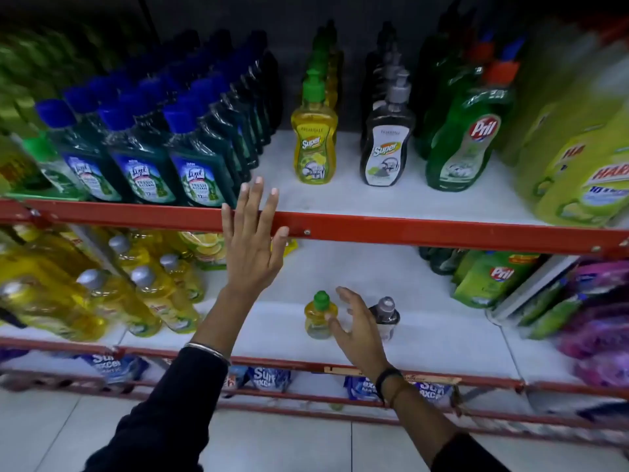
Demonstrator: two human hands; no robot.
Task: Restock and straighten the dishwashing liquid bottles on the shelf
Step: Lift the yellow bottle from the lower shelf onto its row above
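On the upper shelf (408,229) a row of yellow Super bottles (315,144) with green pump caps runs back from the front, beside a row of grey Super bottles (388,148). My left hand (253,240) is open, fingers spread, in front of the red shelf edge just left of the yellow row. On the lower shelf (442,338) stand a small yellow bottle (318,316) and a small grey bottle (386,315). My right hand (357,327) hovers open between these two, holding nothing.
Blue-capped Lizol bottles (143,158) fill the upper shelf's left. Green Pril bottles (466,137) and yellow-green refill packs (585,172) stand at its right. Yellow bottles (102,294) lie at lower left, Pril pouches (493,277) at lower right. Surf packs (269,378) sit on the bottom shelf.
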